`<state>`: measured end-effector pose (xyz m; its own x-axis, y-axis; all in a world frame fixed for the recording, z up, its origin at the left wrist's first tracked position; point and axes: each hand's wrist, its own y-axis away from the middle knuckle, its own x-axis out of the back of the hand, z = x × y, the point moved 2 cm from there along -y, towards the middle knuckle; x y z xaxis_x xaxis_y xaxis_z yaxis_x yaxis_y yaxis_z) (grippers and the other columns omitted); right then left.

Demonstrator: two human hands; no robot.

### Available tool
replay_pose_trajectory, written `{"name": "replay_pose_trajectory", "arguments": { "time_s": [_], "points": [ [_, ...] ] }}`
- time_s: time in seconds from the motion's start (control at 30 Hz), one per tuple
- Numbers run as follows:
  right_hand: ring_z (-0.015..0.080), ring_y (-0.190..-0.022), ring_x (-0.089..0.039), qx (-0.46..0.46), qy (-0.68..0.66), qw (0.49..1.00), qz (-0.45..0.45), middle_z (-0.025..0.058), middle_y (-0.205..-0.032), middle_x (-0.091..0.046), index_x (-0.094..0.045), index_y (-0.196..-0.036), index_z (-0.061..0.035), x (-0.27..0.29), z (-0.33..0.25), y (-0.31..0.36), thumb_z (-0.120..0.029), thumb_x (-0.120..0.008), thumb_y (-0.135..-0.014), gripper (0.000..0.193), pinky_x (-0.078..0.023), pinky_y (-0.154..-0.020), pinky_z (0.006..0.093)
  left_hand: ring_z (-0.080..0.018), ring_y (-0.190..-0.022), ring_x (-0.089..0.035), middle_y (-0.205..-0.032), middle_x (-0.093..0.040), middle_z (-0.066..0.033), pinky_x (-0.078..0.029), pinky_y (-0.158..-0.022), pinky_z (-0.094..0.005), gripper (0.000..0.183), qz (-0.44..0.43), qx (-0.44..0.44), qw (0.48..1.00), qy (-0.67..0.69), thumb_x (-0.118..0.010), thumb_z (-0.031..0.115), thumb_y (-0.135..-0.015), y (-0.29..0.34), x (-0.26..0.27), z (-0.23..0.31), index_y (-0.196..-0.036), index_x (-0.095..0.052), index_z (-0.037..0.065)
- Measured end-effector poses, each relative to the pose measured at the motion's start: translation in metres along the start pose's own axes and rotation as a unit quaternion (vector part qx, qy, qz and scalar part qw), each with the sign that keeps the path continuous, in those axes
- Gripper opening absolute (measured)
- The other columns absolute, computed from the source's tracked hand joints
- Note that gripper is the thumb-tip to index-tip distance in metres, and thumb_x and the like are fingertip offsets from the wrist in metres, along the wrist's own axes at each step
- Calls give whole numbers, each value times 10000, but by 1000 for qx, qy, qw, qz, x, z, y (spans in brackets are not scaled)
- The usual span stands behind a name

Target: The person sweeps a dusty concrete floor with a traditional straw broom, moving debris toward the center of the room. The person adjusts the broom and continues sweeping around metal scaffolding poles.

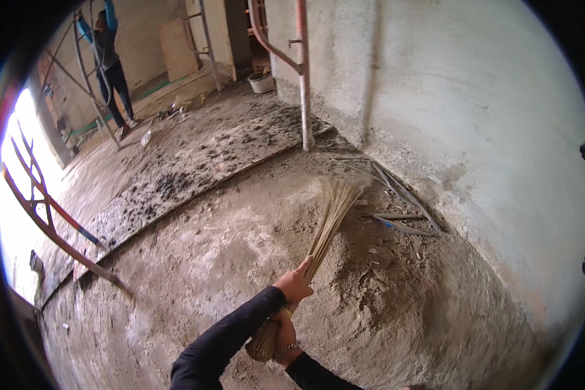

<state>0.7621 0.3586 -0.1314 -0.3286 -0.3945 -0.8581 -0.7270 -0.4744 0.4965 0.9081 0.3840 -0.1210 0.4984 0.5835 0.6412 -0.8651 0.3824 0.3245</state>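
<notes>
A broom of thin, straw-coloured sticks [329, 223] slants across the floor in front of me, its bristles fanned out at the far end. My left hand [294, 285] is wrapped round the bundle about midway along. Lower down, close to the thick butt end, my right hand [285, 334] grips it too, with a bracelet at the wrist. The bristle tips are at the dusty floor, slightly blurred. To the right of the broom lies a heap of sandy rubble and dirt [377, 279].
Wooden strips [406, 195] lie along the pale wall [474, 97]. A scaffold leg [305, 97] stands on a debris-strewn board [195, 172]. More scaffold frame [52, 224] rises at left. Far back are a bucket [261, 82] and another person [110, 62] with raised arms beside scaffolding.
</notes>
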Motion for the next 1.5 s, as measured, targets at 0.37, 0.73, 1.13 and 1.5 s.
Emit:
{"name": "replay_pose_trajectory", "arguments": {
  "time_s": [0.37, 0.73, 1.13, 1.5],
  "points": [
    [201, -622, -621, -99, 63, 985, -131, 33, -723, -615, -596, -873, -79, -73, -42, -86, -281, -571, -837, 207, -550, -639, 339, -329, -751, -673, -787, -658, -188, -492, -887, -499, 292, 11, -122, 870, -477, -613, 208, -751, -61, 107, -81, -997, -671, 62],
    [228, -690, -612, 18, 52, 998, -24, 68, -775, -603, -577, -933, -77, -11, -113, -7, -295, -512, -869, 236, -548, -679, 405, -431, -772, -660, -957, -631, -333, -534, -667, -461, 979, 114, -85, 987, 73, -673, 198, -713, -89, -1, 52, -1529, -143, 92],
    [215, -703, -603, 126, 182, 966, 133, 56, -768, -563, -514, -919, -99, -51, -170, -41, -288, -478, -892, 194, -551, -662, 387, -367, -843, -666, -973, -638, -280, -544, -761, -405, 869, 39, -156, 987, 15, -654, 245, -768, -173, 24, 64, -1466, -197, 2],
    [200, -654, -660, 89, 247, 963, -61, 76, -824, -675, -608, -996, -80, -58, -267, -153, -262, -522, -900, 223, -580, -628, 332, -322, -726, -663, -785, -668, -153, -538, -647, -447, 213, -15, -219, 846, -486, -619, 181, -805, -296, 72, 23, -957, -576, 38]
  ]
}}
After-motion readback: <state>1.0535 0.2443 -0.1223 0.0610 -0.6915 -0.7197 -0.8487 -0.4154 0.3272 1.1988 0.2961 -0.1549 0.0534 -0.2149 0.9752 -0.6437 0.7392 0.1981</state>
